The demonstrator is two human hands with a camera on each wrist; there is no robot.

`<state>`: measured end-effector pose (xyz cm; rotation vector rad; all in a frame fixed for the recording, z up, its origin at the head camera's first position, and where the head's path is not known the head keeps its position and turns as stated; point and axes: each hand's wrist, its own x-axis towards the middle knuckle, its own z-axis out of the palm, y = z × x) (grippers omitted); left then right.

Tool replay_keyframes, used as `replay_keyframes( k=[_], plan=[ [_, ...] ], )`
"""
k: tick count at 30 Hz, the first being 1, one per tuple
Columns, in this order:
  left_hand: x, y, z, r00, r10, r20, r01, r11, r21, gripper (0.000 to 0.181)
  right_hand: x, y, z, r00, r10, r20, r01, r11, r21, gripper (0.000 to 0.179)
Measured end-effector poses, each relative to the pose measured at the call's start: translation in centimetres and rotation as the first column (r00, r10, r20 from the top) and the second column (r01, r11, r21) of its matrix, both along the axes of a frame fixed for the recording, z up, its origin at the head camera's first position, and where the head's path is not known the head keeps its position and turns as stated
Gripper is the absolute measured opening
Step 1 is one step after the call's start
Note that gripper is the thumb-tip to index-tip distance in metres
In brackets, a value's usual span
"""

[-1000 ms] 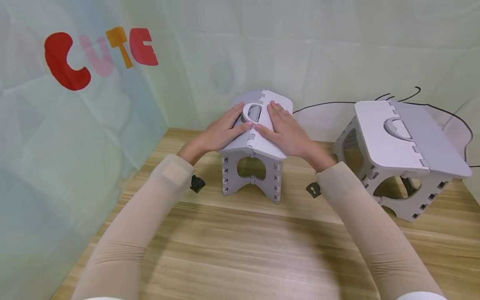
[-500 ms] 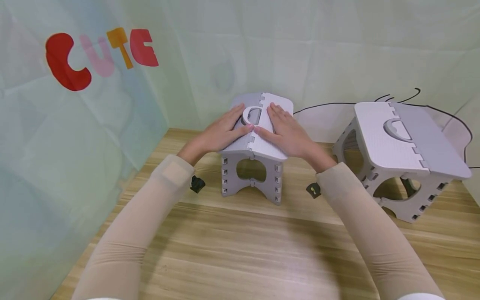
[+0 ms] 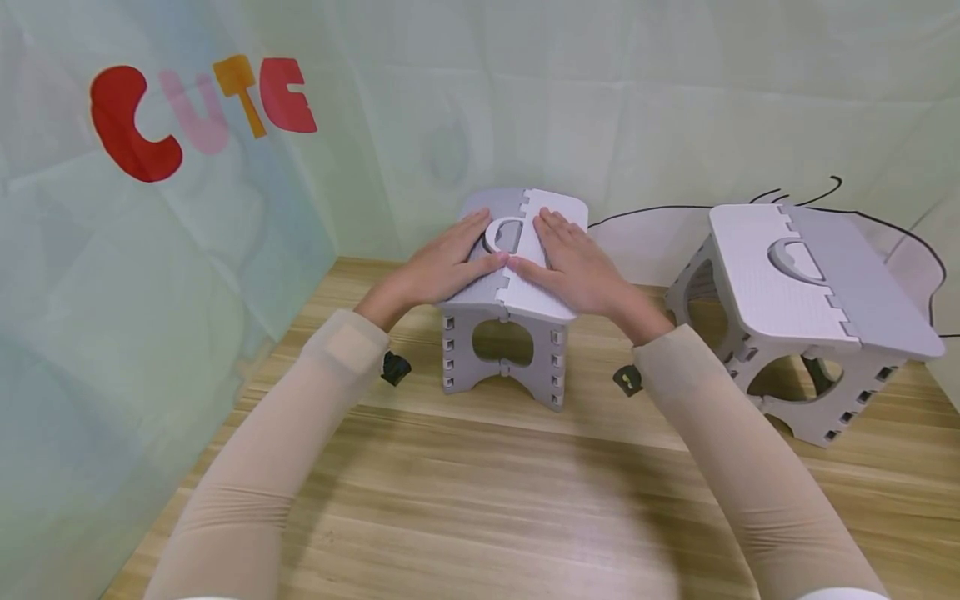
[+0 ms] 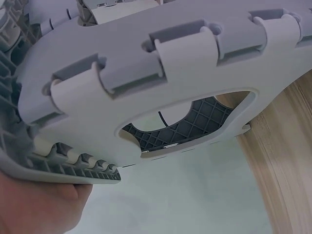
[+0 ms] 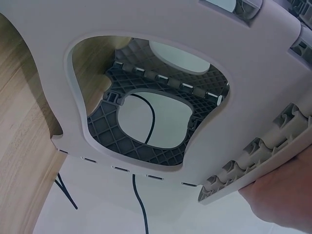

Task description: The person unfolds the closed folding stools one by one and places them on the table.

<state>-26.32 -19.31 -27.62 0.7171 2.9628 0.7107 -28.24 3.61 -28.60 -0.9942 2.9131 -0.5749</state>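
Observation:
A grey and white folding stool (image 3: 502, 287) stands on the wooden surface in the middle of the head view, its hinged top only slightly peaked along the centre seam. My left hand (image 3: 450, 262) lies with straight fingers on the grey half. On the white half rests my right hand (image 3: 577, 267), also with straight fingers. Both thumbs meet near the seam, just in front of the oval carry handle (image 3: 495, 236). From below, the left wrist view shows the stool's hinged side panel (image 4: 185, 63); the right wrist view shows a side panel (image 5: 53, 58) with a large cutout.
A second grey and white folding stool (image 3: 780, 283) stands unfolded at the right. Wood-grain flooring (image 3: 480, 500) lies in front. Pale printed cloth (image 3: 480, 100) hangs behind, with coloured letters on the left side. Small black wrist-mounted pieces (image 3: 395, 367) show beside the sleeves.
The stool's top has flattened a little under both hands, its ridge sinking and its sides spreading slightly. The hands have stayed in almost the same place.

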Motion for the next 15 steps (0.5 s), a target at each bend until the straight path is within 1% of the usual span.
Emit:
replay_keyframes(
  k=[10,15],
  plan=[
    [-0.03,0.12,0.06,1.0,0.003,0.008,-0.003,0.999,-0.04,0.081,-0.13,0.06,0.1,1.0,0.005,-0.004,-0.005,0.999,0.038,0.093],
    [-0.04,0.15,0.1,1.0,0.006,0.014,-0.005,0.999,-0.043,0.082,-0.11,0.08,0.27,1.0,-0.002,-0.005,0.002,0.999,0.053,0.094]
  ],
)
